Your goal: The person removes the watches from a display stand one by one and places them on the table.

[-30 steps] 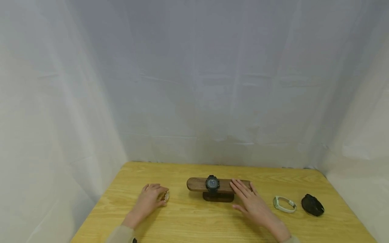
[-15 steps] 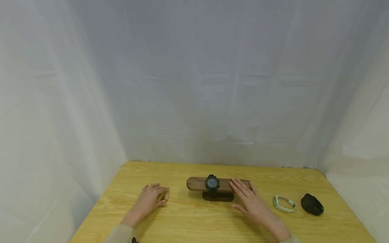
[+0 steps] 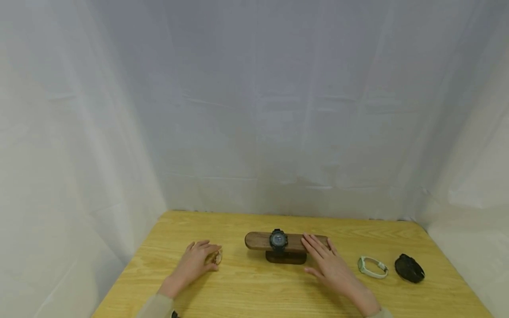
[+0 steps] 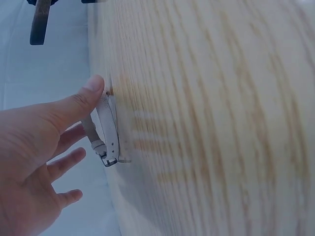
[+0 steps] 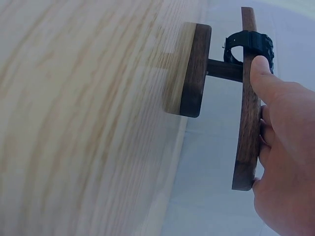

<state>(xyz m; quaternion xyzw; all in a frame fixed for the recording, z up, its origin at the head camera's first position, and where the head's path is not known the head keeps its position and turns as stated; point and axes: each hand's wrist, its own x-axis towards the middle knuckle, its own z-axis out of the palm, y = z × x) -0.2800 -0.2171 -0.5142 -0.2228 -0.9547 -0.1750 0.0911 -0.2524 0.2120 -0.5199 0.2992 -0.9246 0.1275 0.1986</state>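
A small wristwatch [image 3: 218, 257] with a pale strap and gold-toned case is at the left of the table. My left hand [image 3: 194, 263] pinches it between thumb and forefinger. In the left wrist view, the buckled strap [image 4: 109, 125] stands on edge on the wood, its loop partly behind the thumb. My right hand [image 3: 332, 269] rests with straight fingers on the right end of a dark wooden watch stand [image 3: 258, 241]. A black digital watch [image 3: 278, 240] is strapped round the stand's bar, left of those fingers. In the right wrist view, the thumb [image 5: 262, 69] overlaps the bar close to this watch.
A pale green watch [image 3: 372, 267] lies right of my right hand, its strap forming a loop. Farther right lies a black rounded object [image 3: 409, 268]. White curtains [image 3: 254, 132] enclose the wooden table [image 3: 246, 291] at the back and both sides.
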